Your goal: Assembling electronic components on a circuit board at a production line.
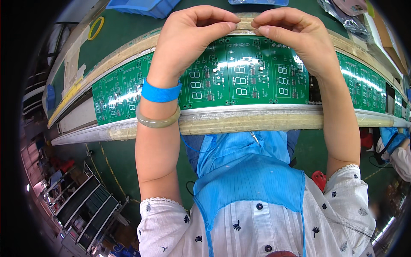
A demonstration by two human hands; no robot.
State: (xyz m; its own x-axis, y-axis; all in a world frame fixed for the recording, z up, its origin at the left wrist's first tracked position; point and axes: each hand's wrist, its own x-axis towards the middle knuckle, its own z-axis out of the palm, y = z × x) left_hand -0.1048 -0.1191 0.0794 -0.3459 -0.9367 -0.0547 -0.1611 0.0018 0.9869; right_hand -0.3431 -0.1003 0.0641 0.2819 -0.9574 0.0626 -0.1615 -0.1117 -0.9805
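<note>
My left hand (185, 35) and my right hand (305, 37) are raised over the far rail (246, 26), their fingertips facing each other a small gap apart. On each, thumb and forefinger press together in a pinch. Whatever lies between the fingertips is too small to make out. Beneath my hands, a green circuit board (214, 95) with white digit outlines and small mounted parts lies between the rails. Another green board (122, 92) is to its left, and one more (364, 88) lies beyond my right forearm. A blue strap (161, 92) and a bangle circle my left wrist.
The near rail (252, 123) runs between me and the boards. Past the far rail stand a blue bin (143, 7) and a blue tray (259, 2). A yellow ring (96, 28) lies far left, clear plastic bags (349, 19) far right. A rack (87, 210) stands lower left.
</note>
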